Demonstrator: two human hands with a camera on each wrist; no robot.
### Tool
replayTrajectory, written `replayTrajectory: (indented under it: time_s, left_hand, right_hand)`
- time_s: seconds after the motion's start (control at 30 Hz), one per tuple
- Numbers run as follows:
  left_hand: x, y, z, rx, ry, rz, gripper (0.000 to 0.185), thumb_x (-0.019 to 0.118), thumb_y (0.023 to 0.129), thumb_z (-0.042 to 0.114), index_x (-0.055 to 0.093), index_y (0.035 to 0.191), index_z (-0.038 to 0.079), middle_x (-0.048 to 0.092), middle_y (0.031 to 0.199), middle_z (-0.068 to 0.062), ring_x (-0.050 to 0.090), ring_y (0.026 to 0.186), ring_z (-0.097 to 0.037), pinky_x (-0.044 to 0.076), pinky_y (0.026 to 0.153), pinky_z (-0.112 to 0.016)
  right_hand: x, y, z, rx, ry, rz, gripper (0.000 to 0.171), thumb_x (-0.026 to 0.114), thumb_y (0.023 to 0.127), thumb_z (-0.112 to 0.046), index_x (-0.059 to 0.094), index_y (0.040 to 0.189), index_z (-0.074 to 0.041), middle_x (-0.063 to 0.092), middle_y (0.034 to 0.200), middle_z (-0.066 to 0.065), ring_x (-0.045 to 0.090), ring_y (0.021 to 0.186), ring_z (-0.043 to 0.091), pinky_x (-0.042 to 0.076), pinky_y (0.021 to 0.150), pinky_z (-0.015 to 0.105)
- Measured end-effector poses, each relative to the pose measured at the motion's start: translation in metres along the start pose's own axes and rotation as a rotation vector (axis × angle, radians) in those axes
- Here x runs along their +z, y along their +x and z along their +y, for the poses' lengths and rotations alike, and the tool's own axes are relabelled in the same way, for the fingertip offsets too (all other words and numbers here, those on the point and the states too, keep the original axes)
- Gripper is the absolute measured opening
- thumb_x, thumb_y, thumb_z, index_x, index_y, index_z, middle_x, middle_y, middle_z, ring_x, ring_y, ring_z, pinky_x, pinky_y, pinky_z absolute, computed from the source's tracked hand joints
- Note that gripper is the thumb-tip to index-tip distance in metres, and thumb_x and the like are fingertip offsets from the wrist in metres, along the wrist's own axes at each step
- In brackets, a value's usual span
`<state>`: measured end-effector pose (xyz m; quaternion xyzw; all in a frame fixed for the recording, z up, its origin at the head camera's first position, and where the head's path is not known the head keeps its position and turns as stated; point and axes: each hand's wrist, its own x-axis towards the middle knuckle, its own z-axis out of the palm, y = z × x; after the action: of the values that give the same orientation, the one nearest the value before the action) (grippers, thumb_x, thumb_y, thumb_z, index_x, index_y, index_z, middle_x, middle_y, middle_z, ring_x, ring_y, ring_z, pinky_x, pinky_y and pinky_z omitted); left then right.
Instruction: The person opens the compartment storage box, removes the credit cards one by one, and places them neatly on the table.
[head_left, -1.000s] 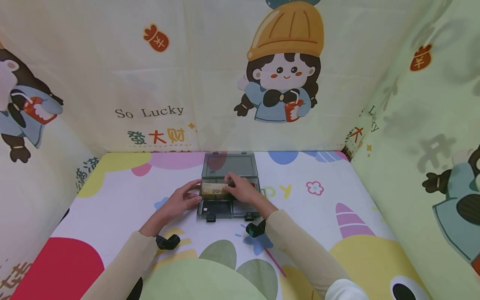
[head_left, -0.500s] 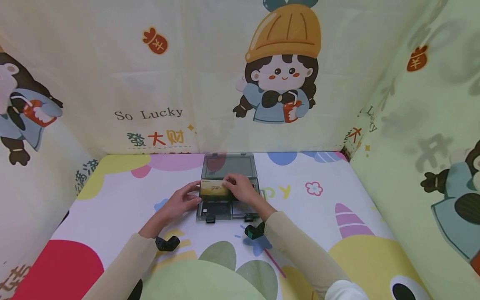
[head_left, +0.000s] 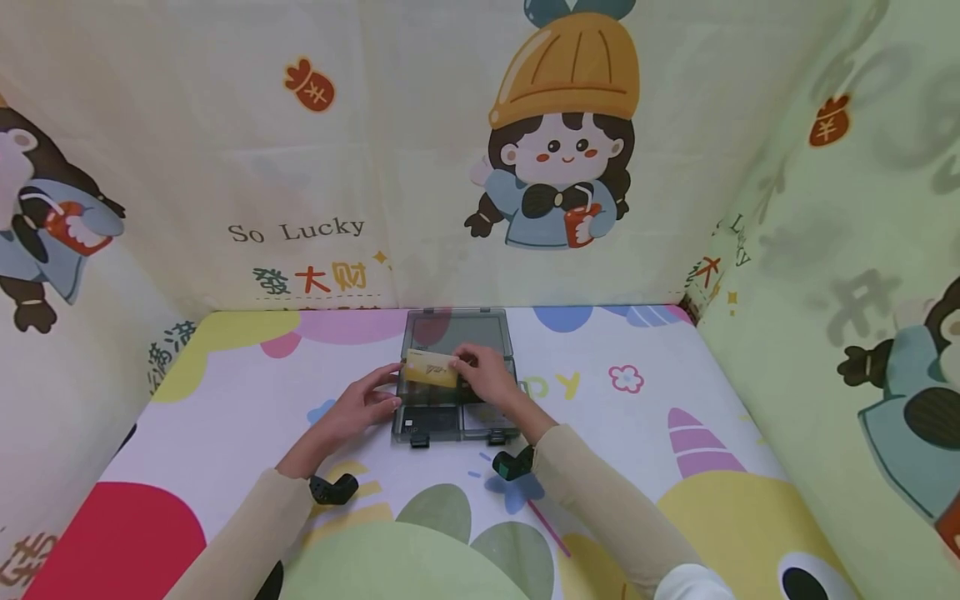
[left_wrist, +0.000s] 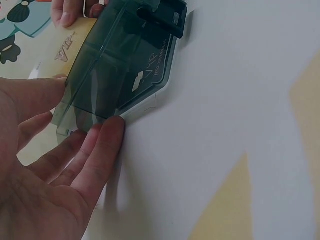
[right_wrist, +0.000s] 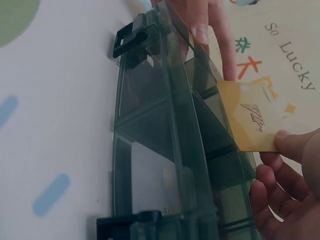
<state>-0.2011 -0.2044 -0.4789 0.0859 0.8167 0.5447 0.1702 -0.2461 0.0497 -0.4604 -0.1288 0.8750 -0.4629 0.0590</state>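
A translucent dark green plastic card case [head_left: 459, 330] lies on the table with its lid folded back. My right hand [head_left: 487, 380] pinches a gold card [right_wrist: 250, 115] marked VIP by its right end, thumb on its printed face. The card is tilted above the case's rear compartments. Along the case's left side, the fairly straight fingers of my left hand [head_left: 351, 418] touch the wall. A dark VIP card [head_left: 431, 419] sits in the front left compartment. In the right wrist view, a pale card [right_wrist: 152, 177] shows through the front right compartment.
Two black latches [head_left: 420, 441] stick out from the case's front edge. A cloth [head_left: 615, 483] with cartoon prints covers the table. Printed fabric walls [head_left: 420, 167] stand behind and on both sides, the back one close behind the case's lid.
My right hand has drawn the gold card upward out of the case, and its printed face now shows more fully. My left hand has stayed at the case's left side.
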Motion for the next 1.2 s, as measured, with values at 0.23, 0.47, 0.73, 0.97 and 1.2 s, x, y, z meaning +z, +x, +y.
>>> replayTrajectory:
  time_s: [0.23, 0.47, 0.73, 0.97, 1.2]
  left_hand:
    - [0.002, 0.0, 0.002, 0.0, -0.005, -0.005, 0.063, 0.059, 0.097, 0.019, 0.029, 0.152, 0.022, 0.034, 0.152, -0.021, 0.052, 0.126, -0.038, 0.055, 0.093, -0.041]
    - [0.001, 0.002, 0.001, 0.024, -0.007, -0.023, 0.063, 0.058, 0.097, 0.017, 0.029, 0.152, 0.021, 0.035, 0.152, -0.022, 0.053, 0.125, -0.038, 0.056, 0.092, -0.039]
    - [-0.002, 0.001, -0.002, -0.016, 0.025, -0.006, 0.063, 0.059, 0.097, 0.021, 0.03, 0.152, 0.026, 0.037, 0.152, -0.018, 0.053, 0.125, -0.035, 0.054, 0.095, -0.042]
    - [-0.002, 0.001, -0.004, 0.002, 0.022, -0.013, 0.062, 0.058, 0.097, 0.02, 0.029, 0.152, 0.024, 0.036, 0.152, -0.02, 0.053, 0.124, -0.036, 0.054, 0.094, -0.042]
    - [-0.002, 0.002, -0.004, 0.023, 0.013, -0.023, 0.065, 0.059, 0.097, 0.023, 0.027, 0.153, 0.021, 0.033, 0.153, -0.022, 0.051, 0.127, -0.038, 0.055, 0.093, -0.04]
  right_hand:
    - [-0.009, -0.001, 0.005, -0.006, 0.042, 0.01, 0.014, 0.059, 0.097, -0.022, 0.068, 0.102, -0.014, 0.069, 0.101, 0.007, 0.06, 0.081, 0.014, 0.053, 0.067, 0.025]
    - [-0.022, -0.001, 0.01, -0.041, 0.07, 0.041, 0.013, 0.061, 0.096, -0.018, 0.07, 0.102, -0.011, 0.068, 0.09, 0.009, 0.055, 0.071, 0.015, 0.046, 0.06, 0.024]
    - [-0.03, -0.005, 0.017, -0.012, 0.082, 0.055, 0.016, 0.06, 0.096, -0.018, 0.071, 0.106, -0.013, 0.07, 0.1, 0.007, 0.058, 0.077, 0.015, 0.05, 0.066, 0.024]
    - [-0.039, -0.008, 0.022, 0.021, 0.1, 0.075, 0.02, 0.057, 0.098, -0.022, 0.071, 0.11, -0.014, 0.07, 0.106, 0.006, 0.059, 0.084, 0.016, 0.052, 0.072, 0.026]
    - [-0.051, -0.01, 0.025, 0.069, 0.147, 0.121, 0.022, 0.058, 0.098, -0.022, 0.07, 0.112, -0.011, 0.069, 0.107, 0.009, 0.059, 0.082, 0.017, 0.053, 0.07, 0.025]
